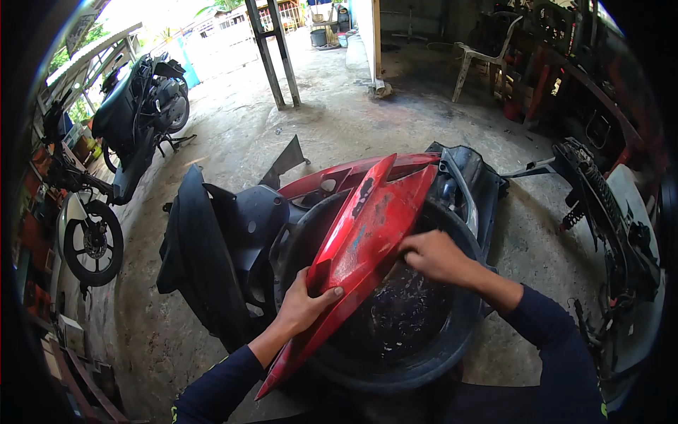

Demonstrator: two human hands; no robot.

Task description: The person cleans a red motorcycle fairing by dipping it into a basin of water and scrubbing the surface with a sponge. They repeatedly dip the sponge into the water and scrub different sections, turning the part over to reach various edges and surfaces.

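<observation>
A glossy red motorcycle fairing panel [376, 230], its paint scuffed and chipped in places, is held tilted over a large black tub [413, 384]. My left hand [302, 309] grips its lower part, thumb across the near face and fingers round the far edge. At the panel's right edge is my right hand [439, 257], its fingers curled closed; whatever they hold is hidden. Dark water with bright reflections [395, 321] lies in the tub below. Another red panel [335, 177] rests behind, across the tub's far side.
Black plastic body panels [212, 247] lean against the tub's left side, and more dark parts [474, 177] lie behind its right side. A motorcycle [131, 120] stands at left. A stripped frame [600, 205] is at right. Farther back are a metal post [272, 53] and a plastic chair [487, 56].
</observation>
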